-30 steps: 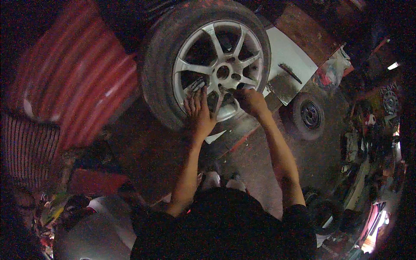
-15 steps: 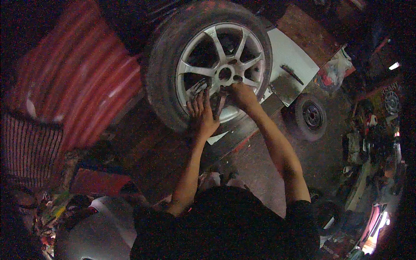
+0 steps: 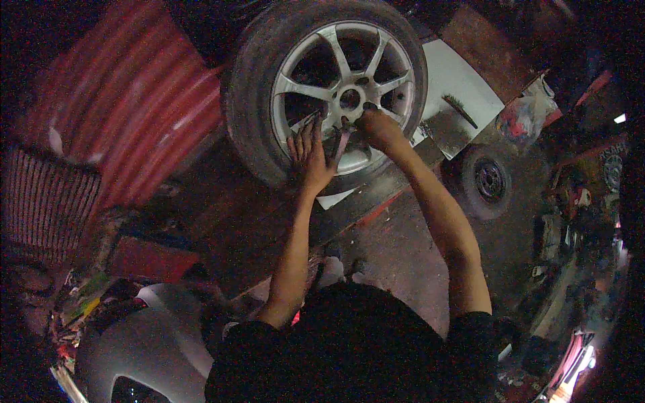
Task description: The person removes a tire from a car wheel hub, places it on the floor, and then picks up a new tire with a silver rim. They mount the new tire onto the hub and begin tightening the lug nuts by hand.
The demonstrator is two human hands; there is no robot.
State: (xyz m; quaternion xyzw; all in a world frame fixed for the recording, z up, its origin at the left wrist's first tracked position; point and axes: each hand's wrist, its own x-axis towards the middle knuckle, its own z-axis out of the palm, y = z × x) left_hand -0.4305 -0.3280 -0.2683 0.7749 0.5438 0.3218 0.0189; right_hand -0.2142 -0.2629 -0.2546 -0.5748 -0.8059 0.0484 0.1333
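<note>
A large tyre [image 3: 252, 111] on a silver multi-spoke alloy rim [image 3: 342, 54] fills the upper middle. My left hand [image 3: 310, 158] rests on the rim's lower-left spokes, fingers apart and pointing up toward the hub. My right hand [image 3: 379, 131] is closed at the lower right of the hub [image 3: 361, 87], its fingertips at the spoke just beside my left thumb. What it holds, if anything, is too small and hidden to name.
Red corrugated sheet [image 3: 127, 101] stands left, a black grille [image 3: 47, 195] below it. White board [image 3: 457, 77], plastic bag [image 3: 527, 121] and smaller spare wheel [image 3: 487, 178] are right. A grey moulded panel [image 3: 138, 342] sits lower left; clutter [image 3: 564, 235] lines the right edge.
My right hand has moved a little up and left toward the hub. My left hand stays spread on the spokes. The whole view has shifted slightly.
</note>
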